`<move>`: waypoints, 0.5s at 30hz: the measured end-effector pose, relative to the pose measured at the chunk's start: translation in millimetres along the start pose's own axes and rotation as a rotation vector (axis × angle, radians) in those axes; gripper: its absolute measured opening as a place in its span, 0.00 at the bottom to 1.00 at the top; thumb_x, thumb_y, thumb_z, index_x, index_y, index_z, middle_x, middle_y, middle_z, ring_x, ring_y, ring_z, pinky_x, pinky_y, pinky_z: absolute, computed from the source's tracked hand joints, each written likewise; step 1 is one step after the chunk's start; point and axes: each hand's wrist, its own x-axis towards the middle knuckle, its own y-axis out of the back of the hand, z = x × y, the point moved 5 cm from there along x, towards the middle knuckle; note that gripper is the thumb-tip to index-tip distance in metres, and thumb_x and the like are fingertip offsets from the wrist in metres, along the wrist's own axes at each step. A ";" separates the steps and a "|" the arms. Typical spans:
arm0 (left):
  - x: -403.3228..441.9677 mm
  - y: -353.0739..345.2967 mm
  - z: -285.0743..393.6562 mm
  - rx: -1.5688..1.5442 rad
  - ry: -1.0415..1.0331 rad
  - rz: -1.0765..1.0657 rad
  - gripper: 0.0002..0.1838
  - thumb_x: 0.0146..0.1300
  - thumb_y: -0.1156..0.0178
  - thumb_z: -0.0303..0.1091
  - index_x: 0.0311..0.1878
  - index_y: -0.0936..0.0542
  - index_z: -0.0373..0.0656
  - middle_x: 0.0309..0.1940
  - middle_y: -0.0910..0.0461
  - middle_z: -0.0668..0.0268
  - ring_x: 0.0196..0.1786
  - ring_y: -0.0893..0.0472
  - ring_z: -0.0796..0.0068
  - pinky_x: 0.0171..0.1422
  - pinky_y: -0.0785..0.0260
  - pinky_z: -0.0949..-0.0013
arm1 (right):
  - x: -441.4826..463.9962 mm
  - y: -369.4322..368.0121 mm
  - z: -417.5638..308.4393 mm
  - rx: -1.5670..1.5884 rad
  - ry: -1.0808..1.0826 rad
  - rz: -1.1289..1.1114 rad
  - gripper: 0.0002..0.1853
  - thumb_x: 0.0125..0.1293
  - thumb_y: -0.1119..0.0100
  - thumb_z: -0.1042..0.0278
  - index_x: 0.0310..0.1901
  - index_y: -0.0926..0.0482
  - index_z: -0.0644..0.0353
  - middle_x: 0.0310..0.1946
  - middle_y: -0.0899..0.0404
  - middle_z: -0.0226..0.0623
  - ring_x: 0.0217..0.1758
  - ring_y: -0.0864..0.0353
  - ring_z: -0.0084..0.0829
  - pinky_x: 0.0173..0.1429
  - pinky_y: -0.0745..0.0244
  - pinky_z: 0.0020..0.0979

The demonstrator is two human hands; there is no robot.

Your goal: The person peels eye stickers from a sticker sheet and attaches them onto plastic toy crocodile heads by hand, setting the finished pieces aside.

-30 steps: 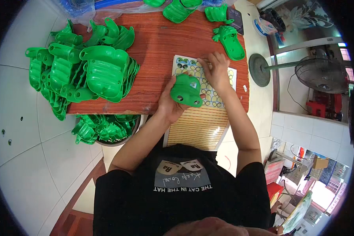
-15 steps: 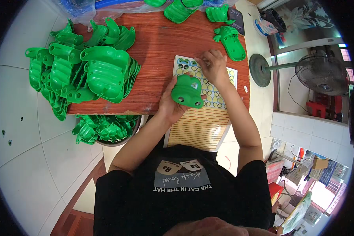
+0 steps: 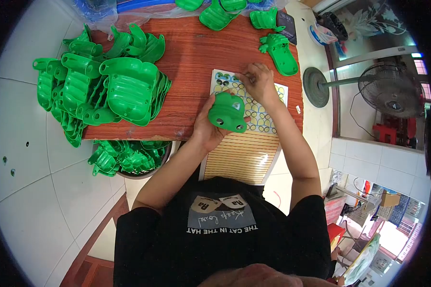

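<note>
My left hand [image 3: 207, 125] is wrapped round a green plastic animal head shell [image 3: 227, 113], its rounded side up. One eye sticker shows at its upper right, and two dark nostril marks sit at its lower edge. Over the upper part of a sticker sheet [image 3: 268, 115] hovers my right hand [image 3: 258, 81], thumb and fingertips pinched together by the eye stickers in the top row. Whether a sticker is between those fingertips is too small to tell. Many spots on the sheet show bare yellow rings.
Nested green shells [image 3: 129, 91] are stacked at the table's left, above a basket [image 3: 165, 160] of more green parts. A green crocodile-shaped piece [image 3: 282, 57] and a dark box [image 3: 286, 26] lie at the far right. A striped sheet [image 3: 239, 155] overhangs the front edge; a fan [image 3: 392, 88] stands right.
My right hand has shifted very slightly left over the top of the sticker sheet. My left hand keeps the green shell in nearly the same place.
</note>
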 end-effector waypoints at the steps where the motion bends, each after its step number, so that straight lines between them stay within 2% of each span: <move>1: -0.4 -0.7 0.2 0.001 0.005 -0.010 0.29 0.68 0.55 0.56 0.66 0.35 0.50 0.61 0.31 0.63 0.60 0.29 0.42 0.64 0.35 0.39 | 0.8 0.3 -0.5 0.010 0.005 0.006 0.11 0.51 0.29 0.68 0.25 0.24 0.60 0.24 0.25 0.35 0.32 0.25 0.38 0.35 0.33 0.39; 3: -0.5 -2.0 0.4 0.003 0.017 -0.031 0.29 0.68 0.55 0.56 0.66 0.35 0.50 0.61 0.31 0.63 0.61 0.30 0.43 0.64 0.36 0.39 | 2.5 1.6 -1.6 0.028 0.012 0.018 0.11 0.50 0.29 0.68 0.25 0.24 0.60 0.24 0.24 0.35 0.33 0.24 0.37 0.36 0.34 0.38; 6: 0.6 0.7 -0.9 -0.017 0.012 -0.004 0.29 0.69 0.56 0.56 0.65 0.35 0.48 0.61 0.31 0.61 0.61 0.30 0.42 0.64 0.36 0.37 | 6.3 8.4 -15.4 -0.130 0.146 0.027 0.10 0.50 0.28 0.68 0.26 0.23 0.59 0.25 0.24 0.33 0.32 0.25 0.36 0.38 0.35 0.35; 9: 1.0 0.1 -1.0 -0.057 0.005 0.004 0.28 0.70 0.56 0.55 0.64 0.34 0.47 0.58 0.29 0.58 0.60 0.28 0.44 0.64 0.35 0.40 | 5.7 29.4 -54.4 -0.182 0.234 0.058 0.11 0.47 0.27 0.71 0.25 0.23 0.57 0.25 0.24 0.31 0.32 0.25 0.34 0.40 0.35 0.33; 12: 2.2 5.2 -2.3 -0.027 0.069 -0.058 0.26 0.70 0.57 0.55 0.62 0.32 0.47 0.54 0.25 0.58 0.56 0.23 0.53 0.61 0.30 0.47 | -8.9 40.4 -61.5 0.156 0.166 0.157 0.11 0.45 0.26 0.72 0.25 0.23 0.56 0.25 0.24 0.30 0.32 0.26 0.33 0.39 0.36 0.33; 13: 1.7 8.9 -2.0 -0.027 0.063 -0.034 0.25 0.70 0.57 0.55 0.61 0.32 0.48 0.53 0.25 0.58 0.54 0.22 0.56 0.59 0.28 0.49 | -16.6 38.4 -62.8 0.201 0.079 0.109 0.12 0.44 0.25 0.73 0.25 0.23 0.57 0.26 0.23 0.30 0.34 0.26 0.32 0.39 0.35 0.32; 15: 1.1 13.2 -2.7 -0.028 0.058 0.010 0.24 0.70 0.57 0.55 0.59 0.30 0.49 0.51 0.23 0.60 0.51 0.20 0.62 0.55 0.25 0.54 | -26.6 31.9 -65.6 0.271 0.071 0.090 0.12 0.44 0.25 0.71 0.26 0.23 0.56 0.26 0.23 0.30 0.34 0.25 0.33 0.42 0.37 0.33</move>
